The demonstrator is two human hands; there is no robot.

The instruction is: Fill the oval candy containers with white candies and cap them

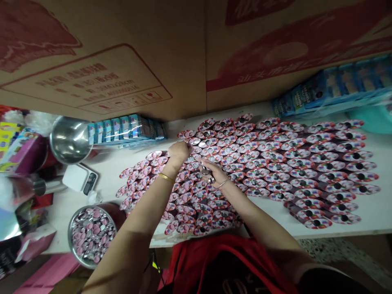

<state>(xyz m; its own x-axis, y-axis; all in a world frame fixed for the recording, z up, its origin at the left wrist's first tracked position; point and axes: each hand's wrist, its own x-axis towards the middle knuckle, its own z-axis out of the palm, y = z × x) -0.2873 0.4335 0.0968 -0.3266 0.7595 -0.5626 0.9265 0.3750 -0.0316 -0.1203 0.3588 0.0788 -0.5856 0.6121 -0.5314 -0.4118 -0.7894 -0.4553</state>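
Rows of oval printed packs (pixel 278 175), red and white, cover the table. Many on the right have a dark round centre, and many on the left carry a pink round piece. My left hand (pixel 179 151) is over the upper left rows, its fingers curled and mostly hidden; what they hold cannot be seen. Just right of it, my right hand (pixel 215 173) is closed around a few small round silver caps (pixel 210 180), above the packs. A metal bowl (pixel 71 237) at the lower left holds many pink and silver caps (pixel 94 228).
Large cardboard boxes (pixel 183 57) stand along the back. Blue packaged goods flank the packs at left (pixel 122 130) and right (pixel 330 87). An empty steel bowl (pixel 72 139) and a white scale (pixel 76 178) are at the left. A teal container (pixel 372 117) sits far right.
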